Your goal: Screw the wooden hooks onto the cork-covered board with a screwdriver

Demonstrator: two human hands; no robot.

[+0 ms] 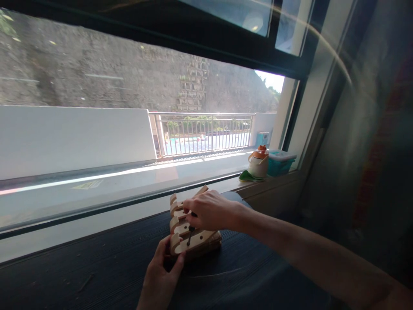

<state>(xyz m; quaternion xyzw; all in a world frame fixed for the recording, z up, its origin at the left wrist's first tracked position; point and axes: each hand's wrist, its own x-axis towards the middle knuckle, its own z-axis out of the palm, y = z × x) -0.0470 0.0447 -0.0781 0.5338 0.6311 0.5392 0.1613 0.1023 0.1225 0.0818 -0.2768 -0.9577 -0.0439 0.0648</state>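
Note:
A light wooden rack [208, 237] lies on the dark tabletop, built of several slats with hooked ends and round dark holes. My right hand [208, 209] is closed around the dark handle of a screwdriver [190, 234] above it. The screwdriver's tip points down to the nearest slat, at or very near a hole or screw; I cannot tell which. My left hand [164, 265] grips the hooked left end of that nearest slat, thumb in front and fingers behind. Part of the rack's far side is hidden beneath my right hand.
Behind the dark table [80, 262] runs a window sill [138, 217] below a large window. On its right end stand a cream container with an orange top [258, 165], a green leaf-shaped item [247, 176] and a teal lidded box [280, 163].

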